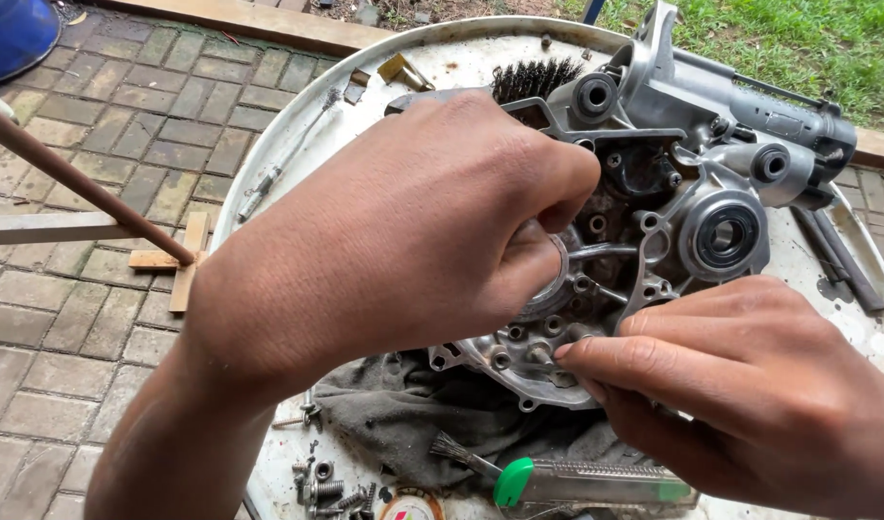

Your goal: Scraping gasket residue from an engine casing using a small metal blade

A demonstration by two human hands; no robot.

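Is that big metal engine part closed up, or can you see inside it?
Open. The metal engine case has no cover, so its bearing hole and inner ribs show. It lies on a grey rag.

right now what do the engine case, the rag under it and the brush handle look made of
Engine case: seemingly cast aluminium, dull silver-grey with grimy recesses and ribbed walls. Rag: soft woven cloth, dark grey, creased and stained. Brush handle: probably plastic, clear body with a glossy green collar.

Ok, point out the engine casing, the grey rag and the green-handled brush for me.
engine casing point(721, 236): head view, on its round bearing seat.
grey rag point(403, 414): head view, on its folded middle.
green-handled brush point(512, 481): head view, on the green collar.
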